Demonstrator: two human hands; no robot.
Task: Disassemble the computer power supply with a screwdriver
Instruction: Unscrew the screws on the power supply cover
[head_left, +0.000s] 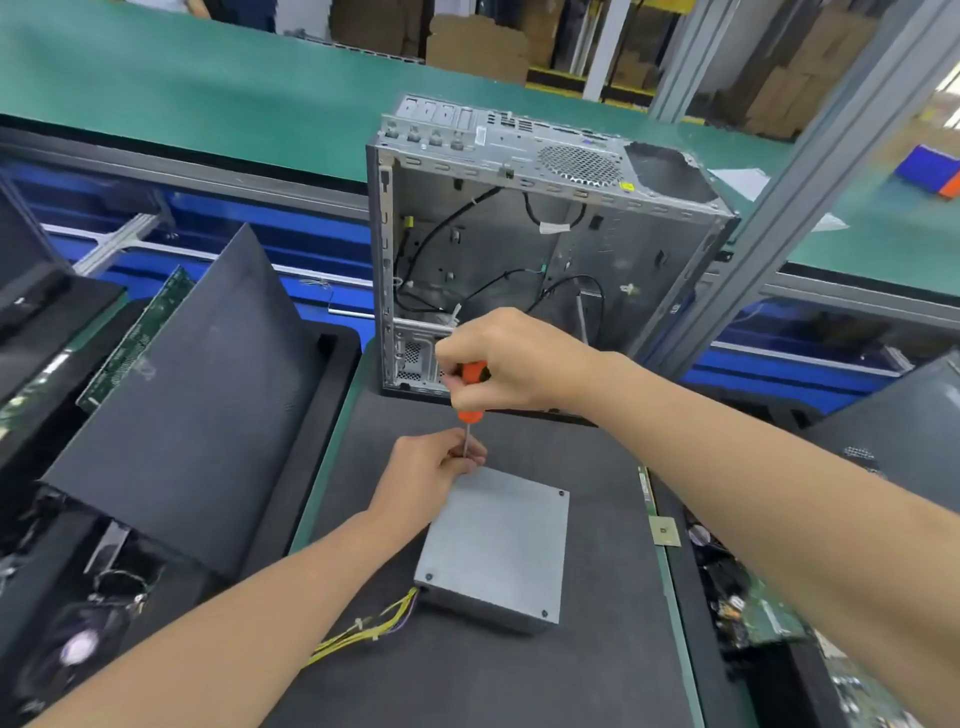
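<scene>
Power supply (493, 551), flat at bench (597, 670) centre; screwdriver (469, 415) upright, tip at its far-left corner, directly below right hand (504, 364) clenching the handle, left hand (431, 473) pinching the shaft.

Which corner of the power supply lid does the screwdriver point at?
The far left corner, where the left hand pinches the screwdriver shaft. The other three corners of the power supply show bare, untouched screws.
</scene>
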